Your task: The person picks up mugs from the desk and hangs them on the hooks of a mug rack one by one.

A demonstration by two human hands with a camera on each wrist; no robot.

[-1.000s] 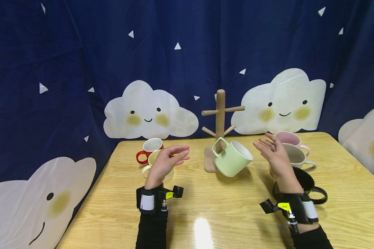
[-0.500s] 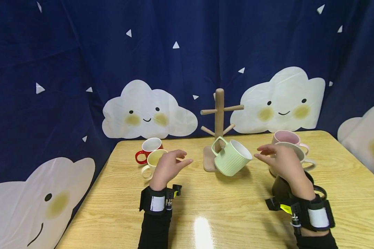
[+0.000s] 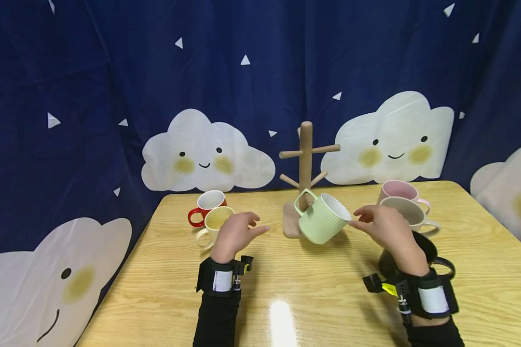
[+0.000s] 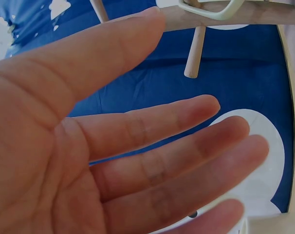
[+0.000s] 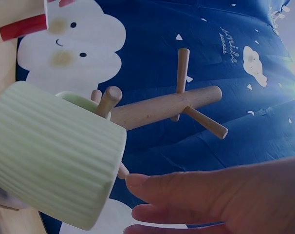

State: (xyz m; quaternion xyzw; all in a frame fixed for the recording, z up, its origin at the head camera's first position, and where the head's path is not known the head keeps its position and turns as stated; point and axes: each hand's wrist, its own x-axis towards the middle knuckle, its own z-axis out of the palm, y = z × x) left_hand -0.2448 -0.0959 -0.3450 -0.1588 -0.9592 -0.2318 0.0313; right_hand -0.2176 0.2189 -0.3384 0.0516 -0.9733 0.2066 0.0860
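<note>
A pale green ribbed mug (image 3: pixel 323 220) hangs tilted by its handle on a lower peg of the wooden mug tree (image 3: pixel 306 164). In the right wrist view a peg passes through the handle of that mug (image 5: pixel 60 156). My right hand (image 3: pixel 392 233) is just right of its rim, fingertips very close; whether they touch, I cannot tell. Nothing is in that hand. My left hand (image 3: pixel 234 236) hovers in front of a cream mug (image 3: pixel 212 224), covering part of it. In the left wrist view the palm and spread fingers of this hand (image 4: pixel 128 151) hold nothing.
A red mug (image 3: pixel 206 209) stands behind the cream one at left. On the right a pink mug (image 3: pixel 399 190), a beige mug (image 3: pixel 405 212) and a black mug (image 3: pixel 387 264) stand in a row under my right forearm. A dark blue curtain (image 3: pixel 243 29) hangs behind the table.
My right hand has turned palm-down and come close to the green mug's rim. My left hand has shifted slightly right and lower, its thumb moving apart from the fingers. The mugs have stayed put.
</note>
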